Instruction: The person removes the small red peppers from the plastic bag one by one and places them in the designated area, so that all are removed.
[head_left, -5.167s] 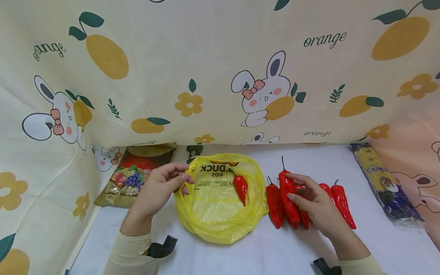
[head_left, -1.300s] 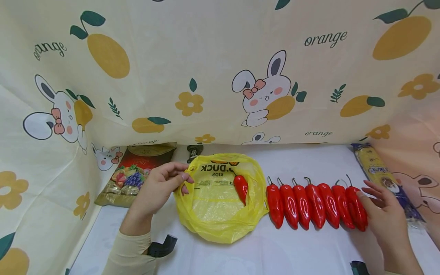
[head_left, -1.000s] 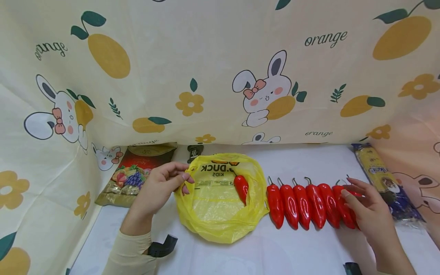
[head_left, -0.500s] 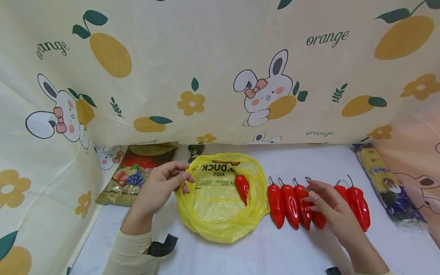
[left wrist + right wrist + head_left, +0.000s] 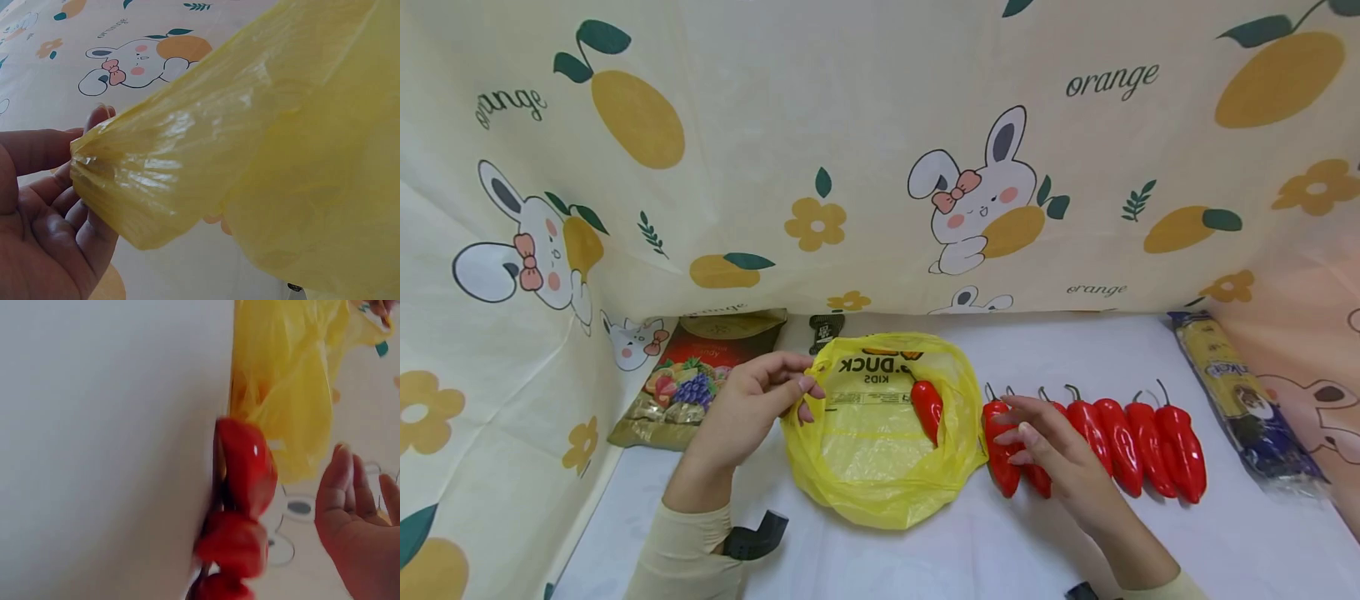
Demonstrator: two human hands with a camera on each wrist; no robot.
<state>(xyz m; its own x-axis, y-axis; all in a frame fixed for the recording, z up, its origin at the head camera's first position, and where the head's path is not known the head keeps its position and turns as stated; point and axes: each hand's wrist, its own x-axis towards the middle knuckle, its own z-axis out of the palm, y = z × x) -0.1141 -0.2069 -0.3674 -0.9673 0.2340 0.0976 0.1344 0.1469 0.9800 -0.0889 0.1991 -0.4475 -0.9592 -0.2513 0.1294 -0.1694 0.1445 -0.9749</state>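
Note:
My left hand (image 5: 760, 404) pinches the left rim of a yellow plastic bag (image 5: 880, 507); the bag's mouth faces up. The left wrist view shows the gathered plastic (image 5: 150, 172) between thumb and fingers. Inside the bag lies one red chili pepper (image 5: 927, 410), stem up. Several more glossy red peppers lie side by side in a row right of the bag, stems away from me; the rightmost pepper (image 5: 1183, 454) is fully visible. My right hand (image 5: 1060, 458) hovers over the row's left end, fingers loosely bent, holding nothing. It hides parts of the leftmost pepper (image 5: 1000, 471) and its neighbours.
A red and gold candy bag (image 5: 696, 379) lies behind my left forearm. A small black packet (image 5: 826, 332) sits behind the yellow bag. A blue and yellow packet (image 5: 1247, 400) lies at the right. A printed cloth (image 5: 865, 167) rises along the back and sides.
Earlier my right hand gripped a pepper near the bag, then was at the row's right end. It has moved left over the row. The left hand stays on the bag.

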